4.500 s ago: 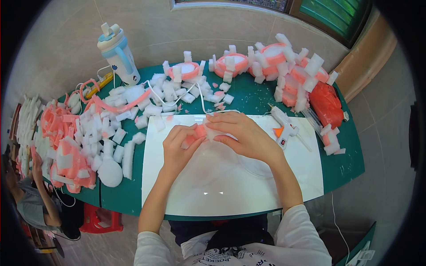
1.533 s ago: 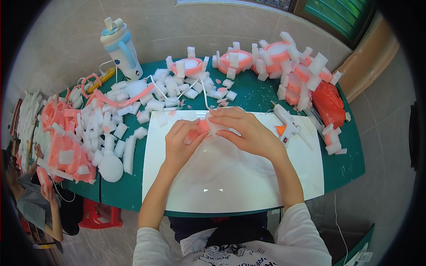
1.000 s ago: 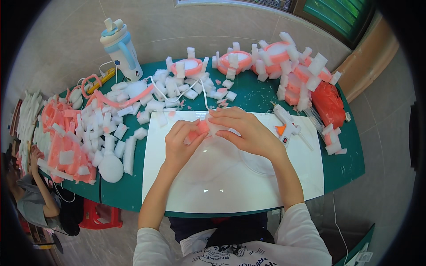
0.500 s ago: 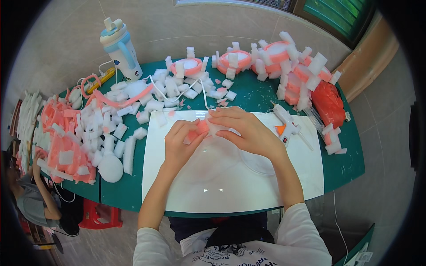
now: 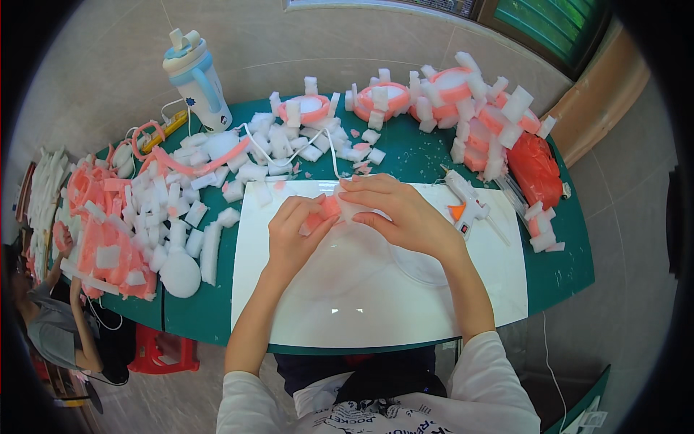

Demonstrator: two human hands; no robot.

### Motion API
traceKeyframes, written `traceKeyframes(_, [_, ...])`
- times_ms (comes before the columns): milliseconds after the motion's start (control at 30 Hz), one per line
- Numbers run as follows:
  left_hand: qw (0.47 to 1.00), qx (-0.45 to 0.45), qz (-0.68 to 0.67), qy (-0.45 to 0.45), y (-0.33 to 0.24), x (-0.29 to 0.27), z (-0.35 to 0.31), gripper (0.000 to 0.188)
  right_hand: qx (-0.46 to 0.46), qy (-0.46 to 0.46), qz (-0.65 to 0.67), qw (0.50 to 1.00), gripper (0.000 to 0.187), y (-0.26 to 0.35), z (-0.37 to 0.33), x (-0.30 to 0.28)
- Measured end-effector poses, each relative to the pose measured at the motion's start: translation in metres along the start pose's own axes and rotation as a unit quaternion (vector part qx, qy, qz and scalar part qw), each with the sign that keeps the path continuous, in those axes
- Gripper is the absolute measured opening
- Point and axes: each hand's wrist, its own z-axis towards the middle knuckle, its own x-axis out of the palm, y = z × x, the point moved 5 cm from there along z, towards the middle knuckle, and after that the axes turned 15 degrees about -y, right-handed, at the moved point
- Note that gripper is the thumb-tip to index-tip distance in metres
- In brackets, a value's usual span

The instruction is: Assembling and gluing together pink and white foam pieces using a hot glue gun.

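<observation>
Over the far part of the white board (image 5: 376, 311), my hands meet around a small sponge piece. My left hand (image 5: 295, 228) pinches the pink sponge strip (image 5: 330, 207) between thumb and fingers. My right hand (image 5: 397, 213) curls round the white sponge piece (image 5: 347, 210) pressed against that strip; its palm and fingers hide part of it. To the right of my right hand lies a white glue gun (image 5: 466, 206) with an orange trigger. A clear round disc or lid (image 5: 423, 267) lies under my right wrist.
Finished-looking pink rings with white blocks (image 5: 379, 99) line the back edge. Loose white sponge blocks (image 5: 271, 141) and pink sponge pieces (image 5: 108, 242) heap up at left. A bottle (image 5: 202, 83) and red bag (image 5: 536, 170) stand behind. A co-worker (image 5: 58, 318) sits far left.
My hands stay almost in place, pressed on the sponge pieces. At the far left, the co-worker's hands have shifted, and one now holds up a pink piece.
</observation>
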Motion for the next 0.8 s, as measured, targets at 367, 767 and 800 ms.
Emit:
traceKeyframes(367, [1.0,-0.001,0.0,0.002,0.0007,0.0,-0.0002,0.023,-0.002,0.003,0.0,1.0,0.029,-0.001,-0.0002,0.0006])
traceKeyframes(767, [1.0,0.002,-0.002,-0.001,0.001,0.0004,-0.0008,0.022,0.002,0.004,0.0,1.0,0.029,-0.0008,-0.0004,0.0005])
traceKeyframes(800, [1.0,0.001,-0.001,-0.001,0.0006,0.0003,-0.0007,0.022,0.004,0.004,0.0,1.0,0.028,-0.0008,-0.0004,0.0005])
